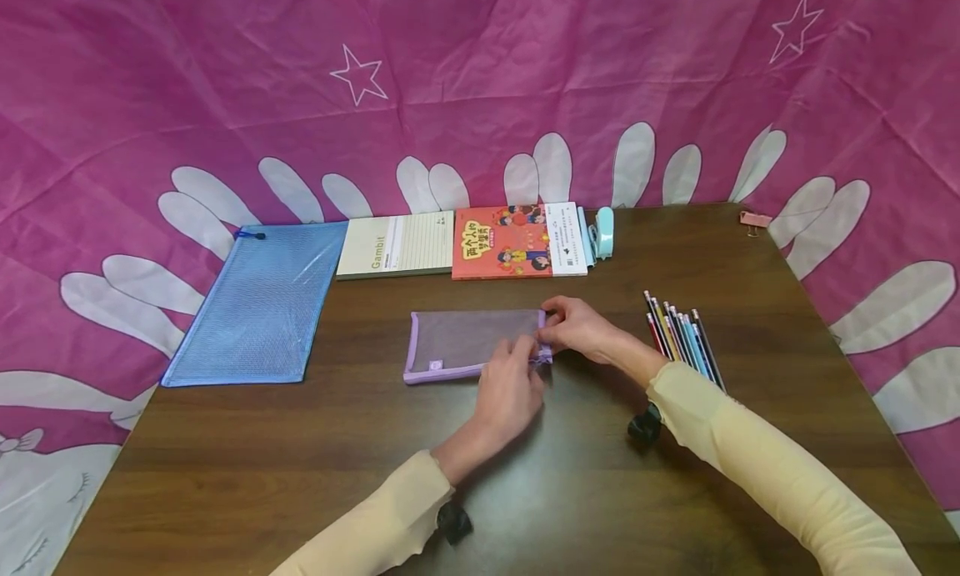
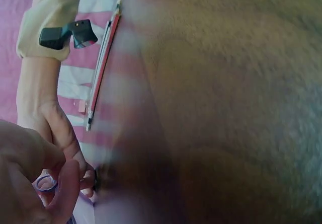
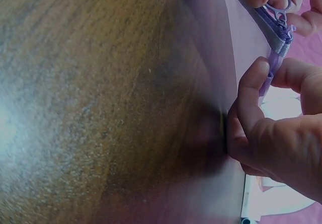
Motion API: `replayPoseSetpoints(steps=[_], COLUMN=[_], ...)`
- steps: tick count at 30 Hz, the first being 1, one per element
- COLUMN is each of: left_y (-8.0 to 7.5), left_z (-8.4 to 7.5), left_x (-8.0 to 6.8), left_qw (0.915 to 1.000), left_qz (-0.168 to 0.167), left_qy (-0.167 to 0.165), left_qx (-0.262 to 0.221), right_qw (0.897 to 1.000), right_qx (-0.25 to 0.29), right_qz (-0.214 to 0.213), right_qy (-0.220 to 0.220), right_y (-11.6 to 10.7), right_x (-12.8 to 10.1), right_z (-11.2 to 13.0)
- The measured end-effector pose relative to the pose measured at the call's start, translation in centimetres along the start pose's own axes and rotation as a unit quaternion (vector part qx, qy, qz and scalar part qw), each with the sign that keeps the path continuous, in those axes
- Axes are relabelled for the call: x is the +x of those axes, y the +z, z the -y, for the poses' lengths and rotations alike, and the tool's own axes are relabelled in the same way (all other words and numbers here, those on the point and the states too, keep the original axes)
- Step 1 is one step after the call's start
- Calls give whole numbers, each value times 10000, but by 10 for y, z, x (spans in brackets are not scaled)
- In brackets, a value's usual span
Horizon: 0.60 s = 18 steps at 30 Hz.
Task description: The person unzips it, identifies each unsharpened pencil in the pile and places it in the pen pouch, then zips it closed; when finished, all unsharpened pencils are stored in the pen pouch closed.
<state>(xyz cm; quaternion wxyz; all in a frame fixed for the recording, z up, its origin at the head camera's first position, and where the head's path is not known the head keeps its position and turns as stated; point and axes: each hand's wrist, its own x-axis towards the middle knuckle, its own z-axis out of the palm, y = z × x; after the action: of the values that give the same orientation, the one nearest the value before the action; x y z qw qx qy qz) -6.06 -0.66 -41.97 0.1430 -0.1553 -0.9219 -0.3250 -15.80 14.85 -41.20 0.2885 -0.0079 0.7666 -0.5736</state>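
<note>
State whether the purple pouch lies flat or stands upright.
Flat: the purple pouch lies spread on the table, both hands pinching its right end.

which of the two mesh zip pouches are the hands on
The small purple pouch at the table's centre; both hands pinch its right end. The larger blue pouch lies untouched at the left.

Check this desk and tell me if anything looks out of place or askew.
Mostly tidy. The blue mesh pouch lies slanted, its left part overhanging the table edge. A pink binder clip sits at the far right corner.

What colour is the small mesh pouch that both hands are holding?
The mesh pouch is purple, with a lighter lilac border; the head view shows it best.
</note>
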Motion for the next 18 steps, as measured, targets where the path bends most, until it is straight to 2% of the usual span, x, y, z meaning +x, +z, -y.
replayPoseSetpoints(steps=[8, 13, 18], left_y=[0, -3, -7], left_z=[-2, -3, -2], left_x=[1, -2, -3], left_qw=[9979, 9945, 9956], left_qz=[446, 488, 534], left_qy=[-20, 280, 388], left_qx=[466, 878, 673], right_qw=[9999, 9999, 9994], right_qx=[-101, -54, 154], right_qz=[-65, -59, 87], right_qy=[-21, 129, 289], right_y=[2, 3, 3], right_x=[1, 0, -4], right_z=[1, 4, 5])
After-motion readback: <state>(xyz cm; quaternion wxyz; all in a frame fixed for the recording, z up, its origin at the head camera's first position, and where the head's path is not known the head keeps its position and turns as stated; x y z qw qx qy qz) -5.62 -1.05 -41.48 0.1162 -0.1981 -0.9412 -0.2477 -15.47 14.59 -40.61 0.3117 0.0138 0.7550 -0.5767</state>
